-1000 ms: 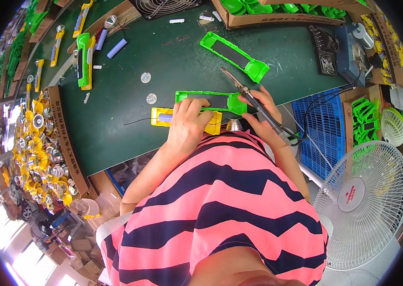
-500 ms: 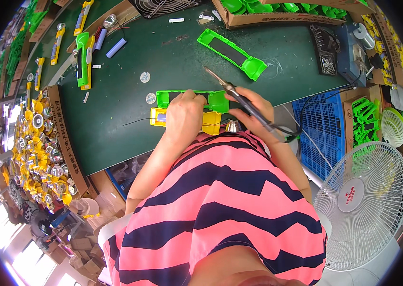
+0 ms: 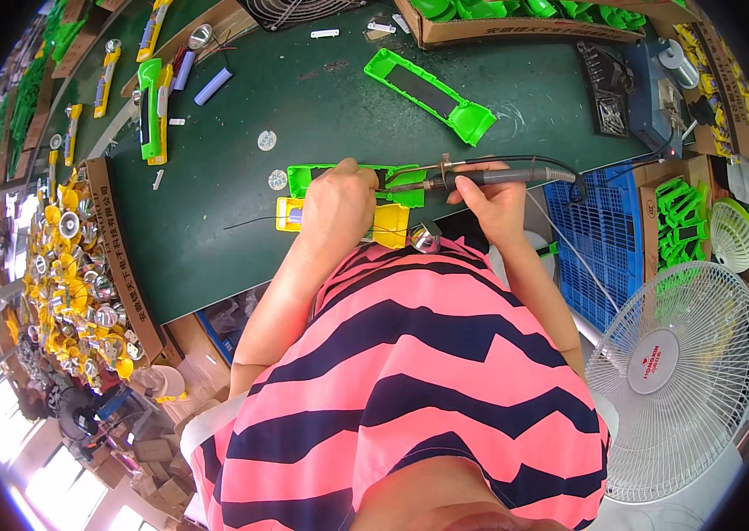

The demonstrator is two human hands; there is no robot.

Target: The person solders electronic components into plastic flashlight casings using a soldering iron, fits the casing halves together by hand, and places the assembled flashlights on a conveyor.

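My right hand [image 3: 494, 205] grips a black-handled soldering iron [image 3: 525, 175], held almost level with its metal tip pointing left. The tip reaches in beside the fingers of my left hand [image 3: 337, 203], over a green flashlight half-shell [image 3: 302, 180]. That left hand is closed, its fingertips bent down out of sight, so what it pinches is hidden. Just below the green shell lies a yellow flashlight shell [image 3: 392, 227], partly under my left hand, with a lilac battery cell [image 3: 295, 215] in it. A thin black wire [image 3: 250, 221] sticks out leftward. The silver reflector [image 3: 426, 239] sits at the yellow shell's right end.
Another green half-shell [image 3: 428, 96] lies farther back. Loose battery cells [image 3: 212, 87] and two round stickers [image 3: 266, 140] are to the left. A blue soldering station [image 3: 652, 102] stands at right, beside a black tray of screws [image 3: 609, 115]. A box of reflectors [image 3: 109, 203] borders the left edge.
The soldering iron has swung from a steep slant to nearly level, and its tip has come down to the left hand's fingers. The reflector has tilted; the left hand stays nearly in place.
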